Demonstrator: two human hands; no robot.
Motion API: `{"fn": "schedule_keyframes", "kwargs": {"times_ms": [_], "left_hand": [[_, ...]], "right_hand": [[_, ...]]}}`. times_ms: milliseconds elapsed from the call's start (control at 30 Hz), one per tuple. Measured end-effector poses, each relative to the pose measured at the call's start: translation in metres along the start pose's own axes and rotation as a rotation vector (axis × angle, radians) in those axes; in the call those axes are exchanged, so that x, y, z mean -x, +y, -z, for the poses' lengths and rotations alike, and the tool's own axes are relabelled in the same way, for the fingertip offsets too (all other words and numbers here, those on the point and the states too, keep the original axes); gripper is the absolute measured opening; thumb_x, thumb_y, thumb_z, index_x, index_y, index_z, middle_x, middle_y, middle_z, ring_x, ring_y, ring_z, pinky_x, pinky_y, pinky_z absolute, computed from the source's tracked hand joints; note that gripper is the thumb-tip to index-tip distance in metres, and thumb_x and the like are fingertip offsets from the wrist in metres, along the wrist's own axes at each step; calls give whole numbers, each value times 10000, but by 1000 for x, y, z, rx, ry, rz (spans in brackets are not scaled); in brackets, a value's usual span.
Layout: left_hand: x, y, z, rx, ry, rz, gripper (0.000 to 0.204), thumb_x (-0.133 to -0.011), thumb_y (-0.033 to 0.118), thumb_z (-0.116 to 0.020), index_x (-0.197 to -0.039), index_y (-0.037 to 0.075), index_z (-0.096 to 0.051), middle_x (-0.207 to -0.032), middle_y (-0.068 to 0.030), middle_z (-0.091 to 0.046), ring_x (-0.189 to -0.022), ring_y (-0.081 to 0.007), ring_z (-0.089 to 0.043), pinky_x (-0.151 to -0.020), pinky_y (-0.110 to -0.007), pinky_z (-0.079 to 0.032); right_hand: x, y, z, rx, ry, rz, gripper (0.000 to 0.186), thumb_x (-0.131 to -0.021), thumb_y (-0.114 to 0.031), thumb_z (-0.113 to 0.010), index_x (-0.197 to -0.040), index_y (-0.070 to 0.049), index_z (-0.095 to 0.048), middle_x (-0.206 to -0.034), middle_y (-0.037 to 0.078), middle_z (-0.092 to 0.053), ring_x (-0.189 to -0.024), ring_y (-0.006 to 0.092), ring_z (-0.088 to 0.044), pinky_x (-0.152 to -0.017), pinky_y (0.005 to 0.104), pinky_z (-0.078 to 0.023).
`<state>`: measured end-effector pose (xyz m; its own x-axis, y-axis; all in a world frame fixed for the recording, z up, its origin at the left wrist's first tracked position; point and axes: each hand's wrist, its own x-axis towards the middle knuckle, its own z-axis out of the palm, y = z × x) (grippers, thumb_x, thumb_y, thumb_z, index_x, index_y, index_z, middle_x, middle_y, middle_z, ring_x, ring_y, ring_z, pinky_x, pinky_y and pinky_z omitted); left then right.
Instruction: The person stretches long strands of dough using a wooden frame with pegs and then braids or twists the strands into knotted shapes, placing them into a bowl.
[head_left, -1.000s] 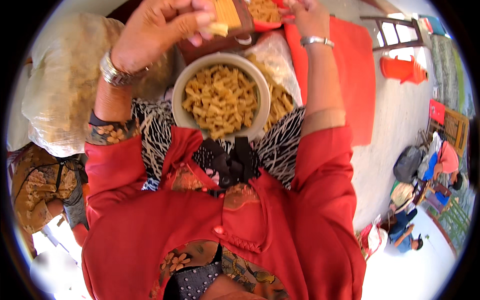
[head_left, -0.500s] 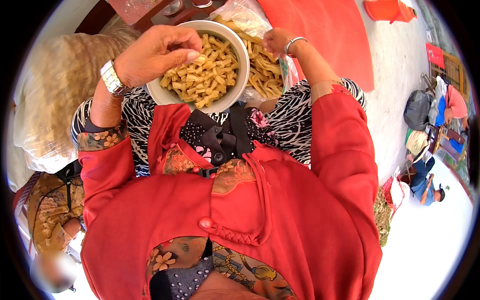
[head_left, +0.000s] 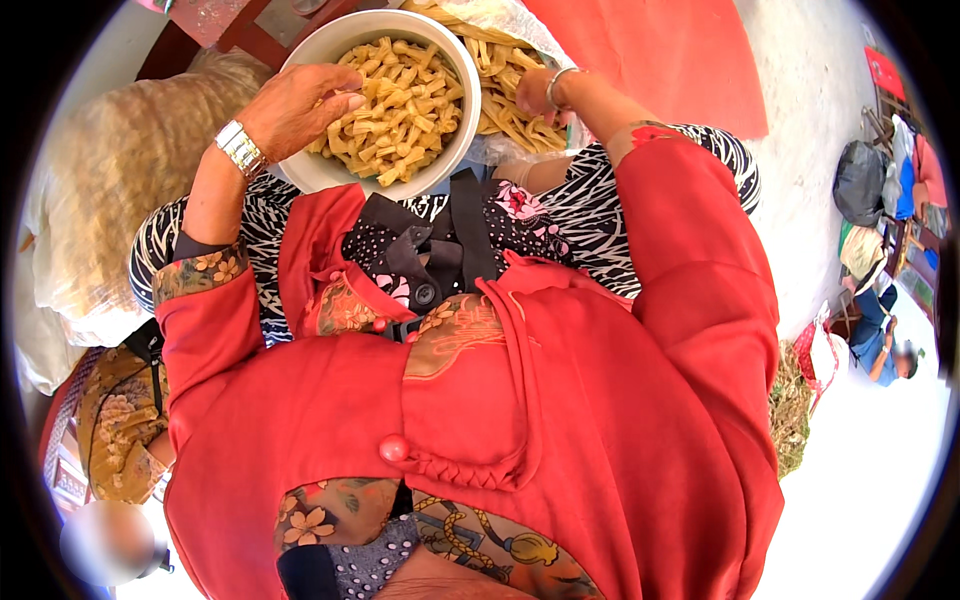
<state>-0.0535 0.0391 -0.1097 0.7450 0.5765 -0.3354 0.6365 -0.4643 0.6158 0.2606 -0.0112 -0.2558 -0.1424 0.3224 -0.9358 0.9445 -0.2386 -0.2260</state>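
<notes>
A white bowl [head_left: 472,105] rests at my lap, holding many short yellow-tan knots [head_left: 410,110] that look like knotted tofu skin. My left hand [head_left: 300,108], with a metal watch at the wrist, hovers over the bowl's left side. Its thumb and forefinger are apart, with nothing seen between them. Right of the bowl lies a clear plastic bag [head_left: 510,22] with long yellow-tan strips [head_left: 500,70]. At those strips my right hand [head_left: 540,92], wearing a bangle, has its fingers curled downward. What they hold, if anything, is hidden.
A large bulging plastic sack [head_left: 120,180] stands on the left. Red cloth [head_left: 660,60] spreads beyond the bag, and red-brown wooden furniture [head_left: 235,30] is behind the bowl. Another person [head_left: 125,420] sits at the lower left; a person in blue [head_left: 875,345] is far right.
The view has shifted, so the bowl and bag sit higher in the picture. My left hand has drawn back slightly toward the bowl's left rim; my right hand stays at the strips.
</notes>
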Motion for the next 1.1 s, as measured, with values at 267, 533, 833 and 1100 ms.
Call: {"fn": "schedule_keyframes", "kwargs": {"times_ms": [267, 533, 833, 1100], "left_hand": [[2, 4, 1, -50, 3, 9, 356, -889, 252, -566, -1128, -11, -576, -1055, -189, -616, -937, -319, -604, -807, -369, -470], [0, 15, 8, -47, -4, 26, 391, -899, 248, -561, -1204, 5, -532, -1089, -192, -619, -968, -315, -608, -821, -366, -475], [-1, 5, 7, -39, 35, -89, 400, -908, 239, -539, -1245, 25, -503, -1077, -216, -614, -962, -317, -608, -833, -367, -469], [-10, 6, -11, 178, 90, -101, 428, -875, 218, -583, -1263, 56, -501, -1041, -126, -623, -788, -219, -611, -733, -326, -477]], "right_hand": [[-52, 0, -64, 202, -94, 72, 410, -774, -48, -506, -1175, -114, -560, -1116, 145, -586, -873, 297, -635, -621, 413, -546], [-87, -3, -92, 270, 238, 117, 310, -778, -141, -558, -1071, -80, -641, -1041, 197, -635, -996, 336, -608, -814, 393, -495], [7, -30, -23, -668, 208, 66, 235, -867, -92, -455, -1028, -84, -627, -704, 135, -624, -570, 231, -650, -535, 310, -547], [110, -53, -9, -951, 326, 470, 154, -829, -71, -479, -860, 7, -609, -646, 104, -605, -568, 183, -644, -531, 283, -550]]}}
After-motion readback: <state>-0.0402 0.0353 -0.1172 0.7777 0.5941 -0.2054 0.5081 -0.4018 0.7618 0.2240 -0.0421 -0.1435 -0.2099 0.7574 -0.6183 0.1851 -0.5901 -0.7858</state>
